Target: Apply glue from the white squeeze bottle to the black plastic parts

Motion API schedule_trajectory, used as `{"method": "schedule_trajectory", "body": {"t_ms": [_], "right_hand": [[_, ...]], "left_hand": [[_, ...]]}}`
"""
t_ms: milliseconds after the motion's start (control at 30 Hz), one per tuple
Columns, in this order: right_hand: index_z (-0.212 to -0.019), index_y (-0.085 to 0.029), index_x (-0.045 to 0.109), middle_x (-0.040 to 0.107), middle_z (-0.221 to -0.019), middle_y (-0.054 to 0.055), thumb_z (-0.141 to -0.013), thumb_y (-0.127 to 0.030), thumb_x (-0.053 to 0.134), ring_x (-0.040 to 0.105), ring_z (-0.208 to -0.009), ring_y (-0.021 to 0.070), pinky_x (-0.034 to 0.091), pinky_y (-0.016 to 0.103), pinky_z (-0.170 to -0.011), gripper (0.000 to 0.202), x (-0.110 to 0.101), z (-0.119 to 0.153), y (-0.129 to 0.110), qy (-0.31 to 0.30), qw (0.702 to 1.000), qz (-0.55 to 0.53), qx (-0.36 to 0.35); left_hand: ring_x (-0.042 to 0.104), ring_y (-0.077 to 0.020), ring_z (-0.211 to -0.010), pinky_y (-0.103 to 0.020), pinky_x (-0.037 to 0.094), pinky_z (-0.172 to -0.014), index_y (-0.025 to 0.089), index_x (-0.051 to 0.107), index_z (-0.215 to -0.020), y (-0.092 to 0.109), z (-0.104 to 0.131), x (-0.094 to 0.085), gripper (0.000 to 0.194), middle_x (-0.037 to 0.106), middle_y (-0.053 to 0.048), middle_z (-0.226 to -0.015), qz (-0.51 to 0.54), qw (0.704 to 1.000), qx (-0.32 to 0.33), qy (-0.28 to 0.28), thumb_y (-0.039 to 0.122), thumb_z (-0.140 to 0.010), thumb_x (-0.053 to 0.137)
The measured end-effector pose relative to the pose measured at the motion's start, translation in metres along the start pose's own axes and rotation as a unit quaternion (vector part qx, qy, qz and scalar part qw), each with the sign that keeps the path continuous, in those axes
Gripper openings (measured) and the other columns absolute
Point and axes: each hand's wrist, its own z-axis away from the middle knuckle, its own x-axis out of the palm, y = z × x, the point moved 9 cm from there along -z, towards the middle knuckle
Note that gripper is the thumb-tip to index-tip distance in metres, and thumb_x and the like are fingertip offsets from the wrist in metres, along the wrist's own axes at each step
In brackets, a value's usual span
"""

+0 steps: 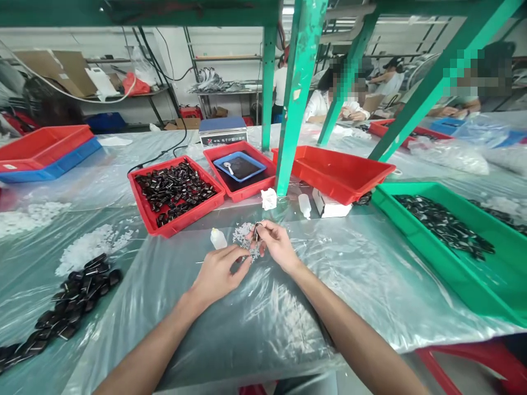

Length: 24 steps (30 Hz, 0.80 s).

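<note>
My right hand (276, 242) is closed in a pinch on a small black part (257, 231), held upright above the table. My left hand (220, 272) is just left of it, thumb and forefinger brought close together near a pile of small clear-white plastic pieces (242, 231). What its fingertips hold is too small to make out. A thin pale stick (200, 262) shows at the left hand's outer side. Behind that hand is a small white squeeze bottle (218, 238).
Red trays (181, 214) stand behind, one filled with black parts. A green tray (436, 280) with black pieces is at right. Black parts (78, 302) and white pieces (88, 247) lie at left. A green post (294, 104) rises ahead. People sit across the table.
</note>
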Motion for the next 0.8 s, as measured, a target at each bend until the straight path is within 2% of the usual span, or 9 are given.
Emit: {"method": "schedule_trajectory", "body": {"t_ms": [67,133,200,267,400,533,700,800], "right_hand": [[-0.095,-0.023,0.061,0.068,-0.083,0.004,-0.089,-0.059,0.062,0.065,-0.065,0.0190,0.044,0.026,-0.044,0.036,0.002,0.001,0.003,-0.015,0.999,0.040,-0.006],[-0.103,-0.024,0.058,0.064,-0.083,0.002,-0.096,-0.055,0.054,0.062,-0.063,0.0171,0.043,0.027,-0.048,0.032,0.006,0.003,0.000,-0.032,0.995,0.092,-0.034],[-0.100,-0.024,0.055,0.059,-0.080,0.000,-0.103,-0.048,0.043,0.055,-0.060,0.0147,0.042,0.027,-0.054,0.026,0.014,0.009,-0.007,-0.059,0.980,0.173,-0.074],[-0.092,-0.024,0.051,0.053,-0.074,-0.002,-0.105,-0.040,0.036,0.049,-0.060,0.0140,0.039,0.028,-0.060,0.026,0.024,0.016,-0.012,-0.091,0.956,0.262,-0.095],[-0.073,-0.023,0.044,0.040,-0.060,-0.005,-0.101,-0.034,0.042,0.036,-0.055,0.0129,0.030,0.027,-0.058,0.029,0.046,0.026,-0.005,-0.169,0.903,0.388,-0.078],[-0.062,-0.022,0.037,0.031,-0.055,-0.006,-0.092,-0.030,0.052,0.023,-0.055,0.0124,0.025,0.026,-0.055,0.034,0.058,0.032,0.004,-0.212,0.860,0.457,-0.078],[-0.058,-0.021,0.040,0.028,-0.054,-0.006,-0.092,-0.035,0.056,0.020,-0.056,0.0131,0.024,0.027,-0.054,0.040,0.064,0.035,0.006,-0.226,0.844,0.479,-0.089],[-0.061,-0.022,0.051,0.036,-0.054,-0.006,-0.090,-0.046,0.064,0.026,-0.054,0.0125,0.027,0.026,-0.054,0.041,0.061,0.033,0.007,-0.218,0.858,0.458,-0.077]], "left_hand": [[0.052,-0.0098,-0.053,-0.023,0.042,-0.058,0.020,0.068,-0.086,-0.003,0.001,-0.020,0.011,0.062,0.003,-0.064,0.020,0.997,0.009,0.075,0.017,-0.093,0.061],[0.051,-0.0102,-0.053,-0.024,0.041,-0.057,0.020,0.068,-0.086,-0.013,0.007,-0.047,0.009,0.061,0.002,-0.064,0.040,0.982,-0.001,0.183,0.015,-0.090,0.062],[0.051,-0.0110,-0.054,-0.025,0.041,-0.056,0.020,0.069,-0.086,-0.030,0.014,-0.069,0.008,0.063,0.001,-0.067,0.057,0.959,-0.042,0.275,0.017,-0.088,0.062],[0.052,-0.0120,-0.057,-0.025,0.041,-0.056,0.019,0.069,-0.085,-0.049,0.020,-0.079,0.009,0.063,-0.001,-0.069,0.072,0.938,-0.099,0.324,0.021,-0.089,0.062],[0.051,-0.0122,-0.058,-0.025,0.040,-0.056,0.018,0.069,-0.082,-0.084,0.023,-0.077,0.015,0.062,-0.001,-0.070,0.130,0.908,-0.202,0.345,0.029,-0.090,0.062],[0.046,-0.0111,-0.056,-0.024,0.035,-0.054,0.018,0.068,-0.085,-0.105,0.027,-0.073,0.017,0.060,0.000,-0.069,0.207,0.873,-0.244,0.368,0.034,-0.089,0.064],[0.047,-0.0121,-0.059,-0.025,0.037,-0.058,0.018,0.067,-0.085,-0.109,0.027,-0.073,0.018,0.060,0.000,-0.071,0.244,0.857,-0.245,0.381,0.036,-0.089,0.065],[0.046,-0.0121,-0.059,-0.026,0.036,-0.057,0.018,0.066,-0.086,-0.108,0.027,-0.073,0.019,0.059,0.000,-0.071,0.251,0.855,-0.243,0.384,0.037,-0.090,0.064]]}}
